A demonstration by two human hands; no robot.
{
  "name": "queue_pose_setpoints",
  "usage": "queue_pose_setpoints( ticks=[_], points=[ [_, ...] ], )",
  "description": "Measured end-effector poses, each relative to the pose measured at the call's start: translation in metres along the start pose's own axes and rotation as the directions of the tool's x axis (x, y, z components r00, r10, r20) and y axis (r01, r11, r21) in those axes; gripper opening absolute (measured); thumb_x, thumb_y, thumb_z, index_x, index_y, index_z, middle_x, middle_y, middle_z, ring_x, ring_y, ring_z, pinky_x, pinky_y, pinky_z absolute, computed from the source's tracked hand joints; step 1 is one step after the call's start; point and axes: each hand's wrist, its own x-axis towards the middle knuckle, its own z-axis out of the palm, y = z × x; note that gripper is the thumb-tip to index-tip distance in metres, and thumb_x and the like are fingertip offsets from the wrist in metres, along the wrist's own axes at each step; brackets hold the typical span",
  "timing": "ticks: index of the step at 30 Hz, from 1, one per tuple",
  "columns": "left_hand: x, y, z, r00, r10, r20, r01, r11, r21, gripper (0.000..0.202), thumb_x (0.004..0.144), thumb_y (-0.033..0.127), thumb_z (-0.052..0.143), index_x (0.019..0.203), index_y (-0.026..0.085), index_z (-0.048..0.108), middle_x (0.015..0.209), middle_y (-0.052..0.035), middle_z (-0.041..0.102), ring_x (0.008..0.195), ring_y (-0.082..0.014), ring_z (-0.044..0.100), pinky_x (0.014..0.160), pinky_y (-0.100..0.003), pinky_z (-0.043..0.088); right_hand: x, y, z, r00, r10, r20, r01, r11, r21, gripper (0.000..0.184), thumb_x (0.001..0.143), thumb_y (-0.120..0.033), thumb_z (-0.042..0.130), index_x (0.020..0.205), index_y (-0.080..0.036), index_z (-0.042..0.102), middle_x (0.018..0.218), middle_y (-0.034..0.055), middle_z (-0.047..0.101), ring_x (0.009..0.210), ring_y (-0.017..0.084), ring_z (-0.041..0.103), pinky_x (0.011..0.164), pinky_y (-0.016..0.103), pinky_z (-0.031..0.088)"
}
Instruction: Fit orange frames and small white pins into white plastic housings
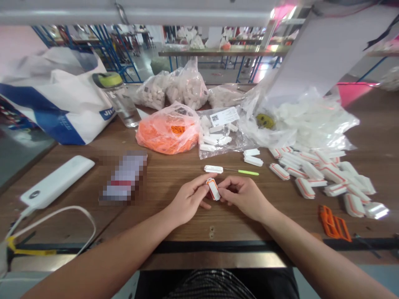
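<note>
Between both hands, just above the wooden table, is a small white plastic housing (213, 189) with an orange edge strip. My left hand (188, 199) pinches it from the left side with thumb and fingers. From the right, the fingertips of my right hand (241, 194) close on its edge. Just beyond them lies a white housing (213, 169) on the table, beside a thin tool with a lime-green handle (248, 172). Two more white pieces (252, 160) rest a little farther back. A heap of white housings with orange strips (324, 172) spreads to the right.
Orange frames (334, 224) lie near the front right edge. Behind stand a bag of orange parts (168, 131), a bag of white parts (218, 141), and a water bottle (120, 104). On the left are a blurred phone-like object (124, 176) and a white power bank (57, 180) with a cable.
</note>
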Motion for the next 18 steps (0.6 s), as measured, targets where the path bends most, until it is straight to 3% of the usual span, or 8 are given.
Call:
queue_pose_setpoints(
  ticks=[5,8,12,16,18],
  points=[
    [0.002,0.0,0.0,0.998,-0.011,-0.068,0.011,1.0,-0.004,0.041,0.09,0.039,0.05,0.124,0.018,0.055,0.108,-0.0093,0.062,0.091,-0.0212,0.062,0.06,-0.028,0.06,-0.004,-0.007,0.005,0.972,-0.226,-0.069,0.212,0.963,-0.168,0.015,0.082,-0.03,0.061,0.09,-0.021,0.07,0.083,0.0033,0.069,0.07,0.014,0.059,0.066,0.029,0.048],
    [0.002,0.0,0.001,0.997,-0.002,-0.075,0.004,1.0,0.03,0.042,0.089,0.041,0.051,0.124,0.018,0.056,0.115,-0.0102,0.061,0.091,-0.0216,0.062,0.06,-0.027,0.06,-0.005,-0.008,0.01,0.961,-0.258,-0.1,0.222,0.934,-0.278,0.021,0.076,-0.026,0.067,0.097,-0.023,0.07,0.085,0.0035,0.066,0.068,0.014,0.057,0.061,0.028,0.047],
    [0.0,0.001,0.0,0.999,0.008,-0.031,-0.006,0.997,0.071,0.047,0.092,0.044,0.048,0.132,0.019,0.05,0.117,-0.0106,0.062,0.095,-0.0225,0.063,0.066,-0.03,0.06,-0.006,-0.013,0.007,0.962,-0.246,-0.117,0.188,0.91,-0.369,0.015,0.074,-0.025,0.066,0.087,-0.02,0.071,0.076,0.0024,0.065,0.065,0.014,0.055,0.06,0.028,0.045],
    [-0.001,0.0,-0.002,1.0,0.004,0.019,-0.006,0.996,0.091,0.052,0.091,0.043,0.05,0.137,0.02,0.041,0.111,-0.0112,0.064,0.093,-0.0216,0.065,0.066,-0.03,0.058,-0.013,-0.025,-0.031,0.973,-0.16,-0.168,0.063,0.88,-0.47,0.016,0.077,-0.03,0.063,0.089,-0.023,0.071,0.076,0.0022,0.069,0.061,0.015,0.056,0.057,0.029,0.043],
    [-0.001,-0.002,-0.002,0.999,0.006,0.046,-0.012,0.993,0.12,0.045,0.09,0.041,0.051,0.13,0.019,0.048,0.108,-0.0106,0.064,0.089,-0.0198,0.065,0.064,-0.029,0.057,-0.017,-0.028,-0.067,0.933,-0.157,-0.325,-0.074,0.798,-0.599,0.021,0.076,-0.04,0.064,0.088,-0.024,0.071,0.074,0.0036,0.069,0.062,0.018,0.058,0.058,0.032,0.043]
  ],
)
